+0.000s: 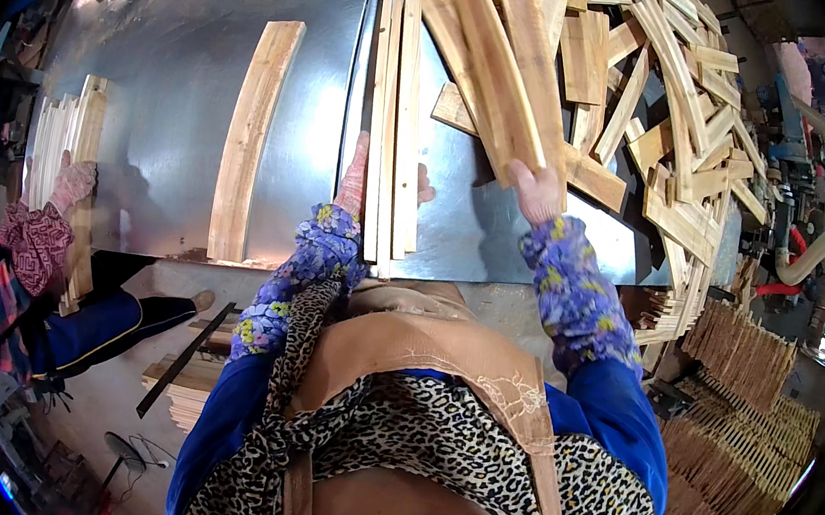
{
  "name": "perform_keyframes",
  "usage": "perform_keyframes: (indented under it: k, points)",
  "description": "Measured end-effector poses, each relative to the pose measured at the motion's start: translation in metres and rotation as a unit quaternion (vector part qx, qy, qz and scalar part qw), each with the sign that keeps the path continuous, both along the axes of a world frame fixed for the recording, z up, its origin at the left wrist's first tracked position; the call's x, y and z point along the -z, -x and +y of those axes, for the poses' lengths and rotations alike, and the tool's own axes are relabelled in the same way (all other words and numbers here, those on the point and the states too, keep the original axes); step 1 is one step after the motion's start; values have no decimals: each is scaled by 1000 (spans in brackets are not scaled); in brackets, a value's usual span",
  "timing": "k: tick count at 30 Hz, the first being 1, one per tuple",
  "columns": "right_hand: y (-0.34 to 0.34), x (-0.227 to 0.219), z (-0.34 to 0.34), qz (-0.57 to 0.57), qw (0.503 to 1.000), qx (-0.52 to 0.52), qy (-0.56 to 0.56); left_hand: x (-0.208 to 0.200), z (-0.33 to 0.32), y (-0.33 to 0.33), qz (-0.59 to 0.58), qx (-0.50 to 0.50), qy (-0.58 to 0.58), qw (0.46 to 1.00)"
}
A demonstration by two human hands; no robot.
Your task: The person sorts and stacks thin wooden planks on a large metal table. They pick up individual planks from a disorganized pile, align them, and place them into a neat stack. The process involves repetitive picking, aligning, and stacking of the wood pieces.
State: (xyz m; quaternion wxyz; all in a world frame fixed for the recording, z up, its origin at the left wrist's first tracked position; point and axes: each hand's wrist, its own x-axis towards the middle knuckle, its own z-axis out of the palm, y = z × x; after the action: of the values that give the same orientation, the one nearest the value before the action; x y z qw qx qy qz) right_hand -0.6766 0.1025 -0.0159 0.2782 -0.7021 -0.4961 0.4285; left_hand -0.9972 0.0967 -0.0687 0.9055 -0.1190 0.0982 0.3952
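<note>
My left hand (353, 179) is closed around several narrow wooden boards (407, 136) standing on edge side by side on the metal table (321, 97). Its fingertips show on the right side of the bunch. My right hand (537, 192) grips the near end of a long, slightly curved wooden board (497, 70), thumb on top. That board slants away over other boards at the edge of a loose heap (689, 116). A single wooden board (256, 141) lies flat on the table, left of my left hand.
At the far left, a co-worker's gloved hand (73, 184) rests on a row of upright wooden strips (53, 139). Below the heap, stacked wooden slats (751, 434) stand on the floor at right. More boards (185, 390) are piled under the table's front edge.
</note>
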Motion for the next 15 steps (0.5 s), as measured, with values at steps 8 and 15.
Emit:
perform_keyframes:
  k: [8,15]
  points:
    - [76,-52,-101,-222,903,-368,-16,-30,-11,-13,178,-25,70,981]
    - [17,12,26,-495,837,-234,8,21,-13,-4,144,-46,22,988]
